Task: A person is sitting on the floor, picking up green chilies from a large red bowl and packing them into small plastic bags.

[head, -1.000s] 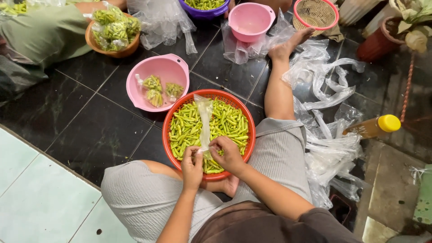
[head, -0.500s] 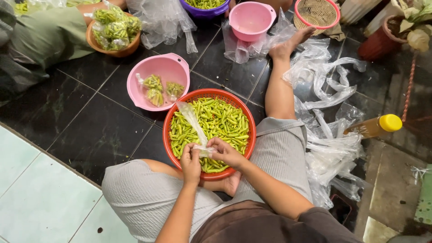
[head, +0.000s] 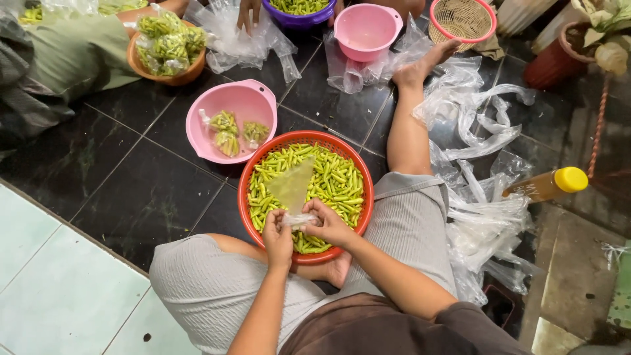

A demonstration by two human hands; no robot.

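Both hands meeting over the near rim of the red basin [head: 253, 169]: left hand [head: 277, 238] and right hand [head: 328, 225] pinched shut on the mouth of a small clear bag [head: 292, 190], fingers touching across its bunched end. Bag stretched flat away from the grip, long axis pointing forward over the green chillies [head: 335, 181], tip tilted slightly right. Neither hand nearer; both at the same end. Beyond, left of the basin, a pink bowl [head: 243, 105] with filled packets.

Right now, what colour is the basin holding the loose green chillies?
Orange-red; the basin shows best in the head view, under both hands.
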